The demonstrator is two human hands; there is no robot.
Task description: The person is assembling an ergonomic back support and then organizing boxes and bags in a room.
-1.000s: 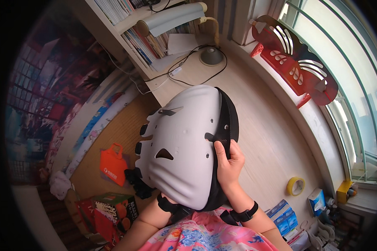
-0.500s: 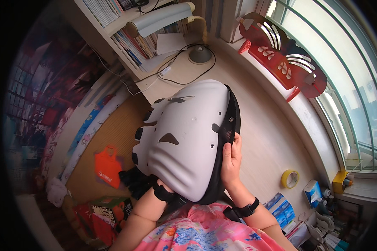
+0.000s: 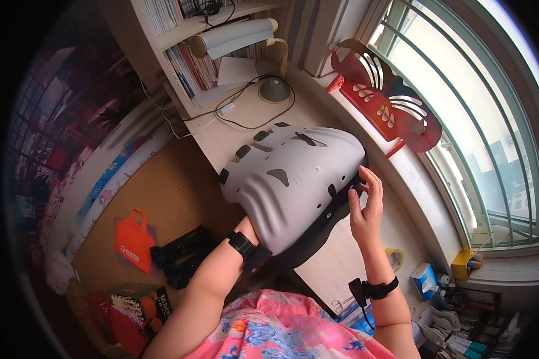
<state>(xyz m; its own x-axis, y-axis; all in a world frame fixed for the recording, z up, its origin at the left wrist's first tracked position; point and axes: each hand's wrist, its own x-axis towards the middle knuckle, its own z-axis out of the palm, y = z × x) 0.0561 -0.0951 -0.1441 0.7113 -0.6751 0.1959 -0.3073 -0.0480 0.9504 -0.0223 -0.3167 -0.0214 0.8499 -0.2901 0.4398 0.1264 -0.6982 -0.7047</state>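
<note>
A pale grey-white molded shell (image 3: pixel 275 179) with cut-out openings, ridges and a black lined edge is tilted in front of me over the desk. Several dark tabs stick out along its far left side. My left hand (image 3: pixel 247 230) reaches beneath the shell's near left end; its fingers are hidden there. By the black edge on the right side is my right hand (image 3: pixel 368 206), fingers spread and the fingertips close to the rim. Whether they touch it is hard to tell. Black bands circle both my wrists.
A desk lamp (image 3: pixel 275 90) with a trailing cable stands at the back of the desk. A red cut-out rack (image 3: pixel 386 102) sits on the windowsill. Yellow tape (image 3: pixel 394 258) and scissors (image 3: pixel 342 305) lie at right. An orange bag (image 3: pixel 134 242) and a black item (image 3: pixel 182 256) are lower left.
The shell has turned and shifted to the right. My right hand has moved right and opened from its grip on the black edge. My left hand has gone further under the shell.
</note>
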